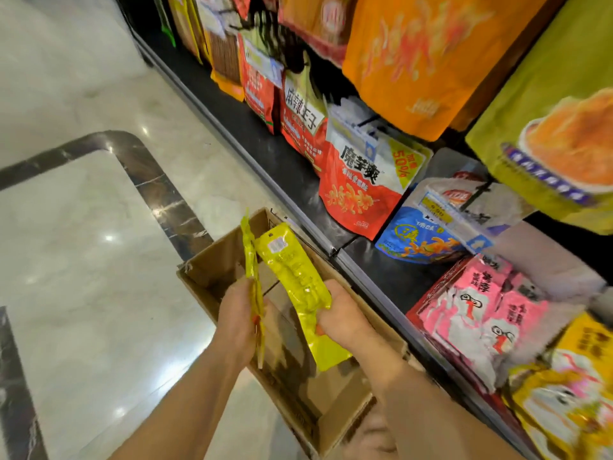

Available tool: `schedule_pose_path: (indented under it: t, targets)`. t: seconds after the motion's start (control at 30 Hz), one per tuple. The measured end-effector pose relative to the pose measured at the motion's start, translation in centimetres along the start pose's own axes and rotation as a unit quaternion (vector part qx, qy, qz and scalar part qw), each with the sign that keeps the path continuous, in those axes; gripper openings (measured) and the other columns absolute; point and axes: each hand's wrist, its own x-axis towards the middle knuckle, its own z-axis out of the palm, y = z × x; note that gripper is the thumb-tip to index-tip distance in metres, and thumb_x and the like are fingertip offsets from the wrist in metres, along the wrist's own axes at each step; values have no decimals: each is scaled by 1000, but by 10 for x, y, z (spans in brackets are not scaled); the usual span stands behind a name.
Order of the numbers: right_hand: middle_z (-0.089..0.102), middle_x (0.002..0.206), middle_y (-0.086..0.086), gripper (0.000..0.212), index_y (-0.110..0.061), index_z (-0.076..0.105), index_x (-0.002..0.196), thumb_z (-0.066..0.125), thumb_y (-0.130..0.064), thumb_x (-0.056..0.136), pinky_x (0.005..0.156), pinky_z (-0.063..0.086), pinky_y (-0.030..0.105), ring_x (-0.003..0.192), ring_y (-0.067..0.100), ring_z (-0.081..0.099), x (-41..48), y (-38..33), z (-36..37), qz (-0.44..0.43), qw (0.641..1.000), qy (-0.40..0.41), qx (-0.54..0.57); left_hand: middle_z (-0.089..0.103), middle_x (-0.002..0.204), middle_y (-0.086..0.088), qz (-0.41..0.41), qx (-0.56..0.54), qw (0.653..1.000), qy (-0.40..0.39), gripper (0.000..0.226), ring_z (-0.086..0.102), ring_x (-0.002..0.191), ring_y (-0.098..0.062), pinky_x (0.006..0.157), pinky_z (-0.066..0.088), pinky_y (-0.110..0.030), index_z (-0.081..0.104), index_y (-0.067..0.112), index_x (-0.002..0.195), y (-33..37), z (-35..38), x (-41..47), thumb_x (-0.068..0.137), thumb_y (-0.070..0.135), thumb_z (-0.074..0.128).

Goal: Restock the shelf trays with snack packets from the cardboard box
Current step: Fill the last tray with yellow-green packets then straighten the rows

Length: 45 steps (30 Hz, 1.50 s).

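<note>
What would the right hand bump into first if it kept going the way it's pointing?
Probably the thin yellow packet held in the left hand. The right hand, gripping a wider yellow packet, points up-left toward it, though depth is hard to judge.

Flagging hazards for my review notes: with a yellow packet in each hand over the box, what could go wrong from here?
The left hand grips the left packet low down, most of it sticking up; it could slip onto the floor.
With the right hand holding the right packet too, neither is free, so the leaning pink packets at the shelf edge might get knocked off.
</note>
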Motion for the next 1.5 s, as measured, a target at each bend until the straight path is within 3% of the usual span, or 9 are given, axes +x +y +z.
schedule_pose_path:
  t: [0.17, 0.27, 0.33, 0.43, 0.53, 0.67, 0.87, 1.13, 1.5]
  targets:
    - [63, 72, 11, 17, -12, 58, 81, 45, -11, 92, 65, 51, 35, 63, 25, 62, -38, -61, -17, -12, 992, 84, 92, 55, 64, 3, 29, 16, 996, -80, 45, 47, 51, -11, 52, 33, -26, 67, 21, 91, 50, 2, -42, 79, 64, 66]
    - [72, 98, -3, 41, -19, 71, 99, 58, -57, 91, 73, 49, 34, 88, 18, 65, -63, -88, -18, -30, 967, 83, 238, 55, 71, -3, 70, 16, 992, -103, 25, 48, 56, -13, 53, 36, -27, 64, 17, 93, 72, -3, -63, 88, 42, 65]
    - [66, 86, -17, 59, -33, 68, 109, 68, -78, 70, 55, 40, 25, 68, 9, 54, -79, -100, -22, -24, 930, 34, 365, 65, 80, -7, 96, 4, 989, -112, 13, 56, 64, -15, 59, 43, -29, 65, 15, 96, 88, -7, -79, 94, 26, 59]
    - [62, 69, -15, 50, -30, 62, 115, 82, -46, 72, 44, 22, 21, 52, 8, 33, -103, -118, -38, -74, 883, -35, 462, 74, 103, -9, 127, -30, 981, -145, 13, 67, 87, -22, 83, 52, -42, 60, 14, 108, 112, -13, -104, 97, 17, 54]
    - [62, 85, 0, 41, -23, 60, 122, 73, -9, 86, 43, 31, 22, 57, 12, 46, -132, -135, -57, -115, 839, -41, 531, 73, 113, -11, 139, -53, 974, -173, 20, 68, 105, -32, 98, 48, -53, 57, 11, 118, 139, -11, -129, 101, 16, 47]
    - [70, 119, 11, 43, -14, 57, 137, 57, -13, 94, 75, 56, 40, 88, 24, 71, -176, -150, -89, -154, 794, -38, 587, 72, 117, -11, 158, -73, 960, -221, 29, 70, 104, -32, 79, 56, -48, 56, 9, 128, 170, 12, -164, 103, 16, 42]
    - [68, 128, 16, 41, -6, 58, 135, 41, -12, 98, 89, 57, 51, 112, 35, 67, -253, -142, -140, -227, 796, 5, 560, 74, 105, -20, 205, 8, 935, -290, 19, 71, 93, -44, 84, 54, -59, 64, 15, 115, 199, 55, -237, 98, 16, 56]
    - [76, 101, 14, 25, -9, 70, 116, 63, -21, 96, 78, 56, 45, 83, 32, 70, -361, -105, -188, -262, 827, 208, 451, 76, 103, -9, 325, 101, 855, -391, 17, 72, 89, -26, 77, 59, -41, 69, 12, 109, 199, 104, -325, 93, 8, 64]
    - [75, 105, 13, 25, -12, 70, 110, 67, -17, 86, 75, 59, 41, 88, 27, 72, -487, -32, -224, -358, 746, 380, 412, 78, 96, 0, 347, 131, 758, -536, 21, 73, 80, -13, 63, 57, -25, 67, 15, 107, 154, 166, -430, 90, 2, 66]
